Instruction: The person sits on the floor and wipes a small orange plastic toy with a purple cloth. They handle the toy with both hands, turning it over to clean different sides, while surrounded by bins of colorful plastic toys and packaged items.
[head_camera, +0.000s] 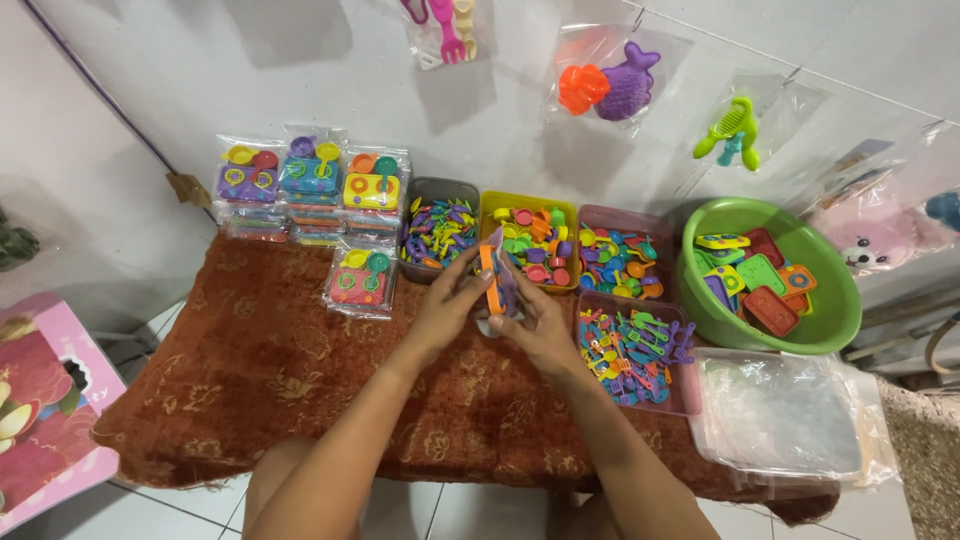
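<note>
Orange and purple toy piece gripped between left hand and right hand, above brown patterned tabletop, beside yellow bin.

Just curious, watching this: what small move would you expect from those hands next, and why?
Probably a short reach by the right hand to the yellow tray of small plastic toy dishes. Both hands, the left hand too, hold an orange and purple flat toy piece upright just before the trays.
</note>
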